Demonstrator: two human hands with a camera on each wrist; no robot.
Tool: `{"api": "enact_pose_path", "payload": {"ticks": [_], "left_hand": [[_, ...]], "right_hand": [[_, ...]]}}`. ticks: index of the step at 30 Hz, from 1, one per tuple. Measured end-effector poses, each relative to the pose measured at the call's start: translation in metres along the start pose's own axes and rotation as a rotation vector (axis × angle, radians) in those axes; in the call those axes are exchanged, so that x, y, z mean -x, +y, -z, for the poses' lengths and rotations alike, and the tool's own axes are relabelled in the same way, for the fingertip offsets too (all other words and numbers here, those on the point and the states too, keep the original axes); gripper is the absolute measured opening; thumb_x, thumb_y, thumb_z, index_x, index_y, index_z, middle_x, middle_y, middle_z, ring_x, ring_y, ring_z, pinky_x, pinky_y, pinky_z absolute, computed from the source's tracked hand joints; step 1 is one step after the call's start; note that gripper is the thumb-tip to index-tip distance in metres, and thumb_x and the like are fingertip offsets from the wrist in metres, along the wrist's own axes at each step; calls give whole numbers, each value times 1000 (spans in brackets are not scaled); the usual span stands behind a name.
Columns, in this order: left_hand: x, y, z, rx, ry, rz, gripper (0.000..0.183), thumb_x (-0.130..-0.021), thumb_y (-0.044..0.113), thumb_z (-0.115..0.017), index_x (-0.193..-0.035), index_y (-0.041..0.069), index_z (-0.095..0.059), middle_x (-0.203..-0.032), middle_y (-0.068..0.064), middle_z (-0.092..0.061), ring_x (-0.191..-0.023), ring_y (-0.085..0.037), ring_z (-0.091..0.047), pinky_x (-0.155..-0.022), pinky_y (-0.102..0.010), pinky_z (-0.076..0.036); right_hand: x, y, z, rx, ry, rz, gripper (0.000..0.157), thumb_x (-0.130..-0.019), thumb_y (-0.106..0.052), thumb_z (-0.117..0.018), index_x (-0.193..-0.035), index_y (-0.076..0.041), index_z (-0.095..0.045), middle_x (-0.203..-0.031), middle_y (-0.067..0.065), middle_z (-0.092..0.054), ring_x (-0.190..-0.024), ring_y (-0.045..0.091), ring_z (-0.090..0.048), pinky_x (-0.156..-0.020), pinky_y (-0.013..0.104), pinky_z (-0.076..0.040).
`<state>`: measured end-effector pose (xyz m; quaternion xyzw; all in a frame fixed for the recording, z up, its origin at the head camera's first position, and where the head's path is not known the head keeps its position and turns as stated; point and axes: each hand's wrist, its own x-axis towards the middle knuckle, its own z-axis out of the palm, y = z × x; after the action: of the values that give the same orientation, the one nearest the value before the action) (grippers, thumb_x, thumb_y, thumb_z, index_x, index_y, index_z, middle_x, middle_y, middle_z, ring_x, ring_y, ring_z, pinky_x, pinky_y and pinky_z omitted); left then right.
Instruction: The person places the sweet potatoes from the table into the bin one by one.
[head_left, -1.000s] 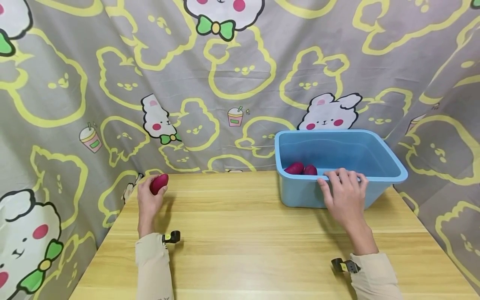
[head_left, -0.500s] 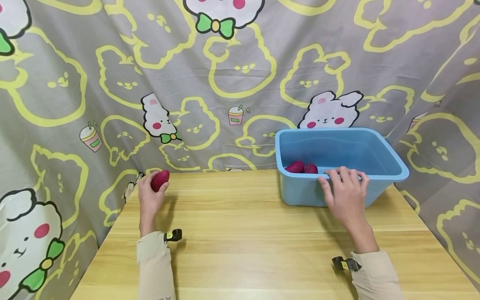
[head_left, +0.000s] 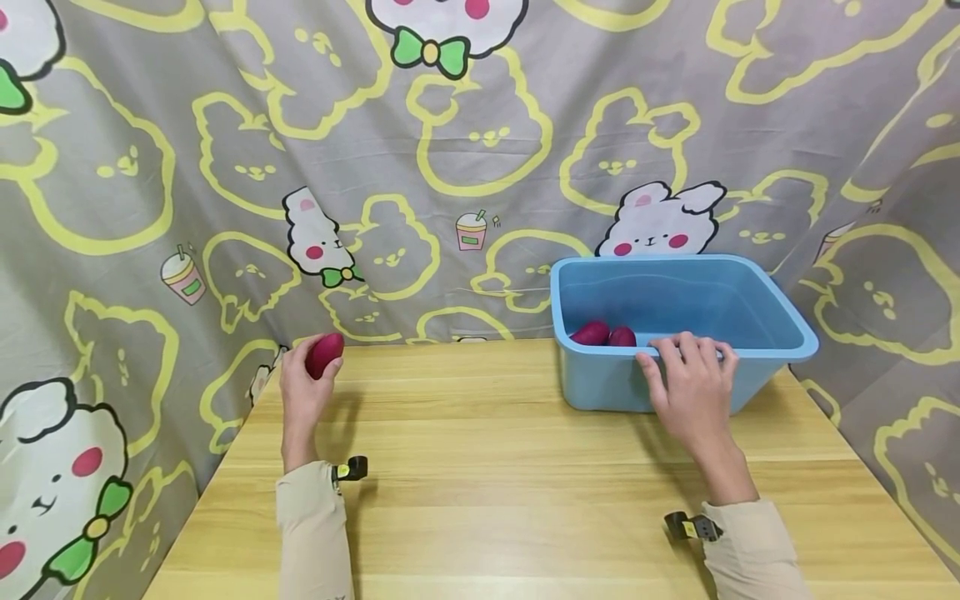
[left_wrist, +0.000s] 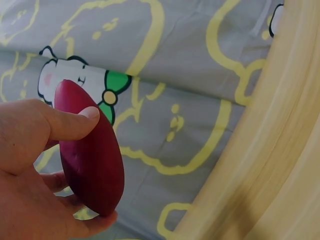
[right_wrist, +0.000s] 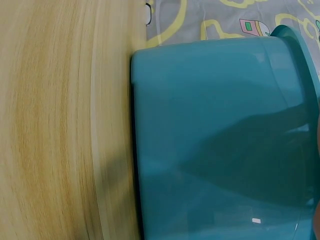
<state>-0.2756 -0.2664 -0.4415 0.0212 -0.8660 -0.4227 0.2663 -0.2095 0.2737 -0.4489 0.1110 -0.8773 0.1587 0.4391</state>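
My left hand holds a smooth, dark magenta sweet potato above the far left part of the table. In the left wrist view the sweet potato is spindle-shaped and tilted, with the thumb across one side and fingers behind it. On the right, my right hand grips the near rim of a blue plastic bin, fingers over the edge and thumb on the outside. Two more sweet potatoes show inside the bin at its left; the near wall partly hides them. The right wrist view shows mostly the bin's outer wall.
The bin stands on a wood-grain table near its back right corner. A grey patterned curtain hangs behind the table and along both sides. Each wrist bears a small black camera.
My left hand has shifted slightly right and up with the sweet potato. My right hand stays on the bin's rim.
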Motion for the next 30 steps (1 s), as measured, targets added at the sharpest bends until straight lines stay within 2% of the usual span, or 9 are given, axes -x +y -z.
{"api": "enact_pose_path", "payload": {"ticks": [12, 18, 30], "left_hand": [[0, 9, -1, 4, 3, -26, 47, -93, 3, -74, -137, 3, -60, -137, -29, -48, -124, -47, -47, -102, -61, -40], [-1, 17, -3, 16, -18, -54, 47, -93, 2, -74, -137, 3, -60, -136, -30, -48, -123, -46, -47, -101, -61, -41], [2, 28, -4, 26, -37, -66, 49, -92, 1, -74, -138, 1, -59, -135, -30, -48, -122, -47, -48, -102, -62, -41]], "right_hand": [[0, -1, -1, -5, 14, 4, 58, -106, -53, -44, -107, -1, -68, -102, 22, -61, -99, 46, -50, -100, 70, -25], [0, 0, 0, -2, 5, 1, 57, -106, -53, -44, -108, -1, -68, -102, 21, -61, -99, 47, -50, -100, 70, -25], [1, 1, -1, -12, 18, 3, 56, -106, -52, -45, -107, -2, -68, -101, 21, -61, -98, 47, -50, -101, 70, -25]]}}
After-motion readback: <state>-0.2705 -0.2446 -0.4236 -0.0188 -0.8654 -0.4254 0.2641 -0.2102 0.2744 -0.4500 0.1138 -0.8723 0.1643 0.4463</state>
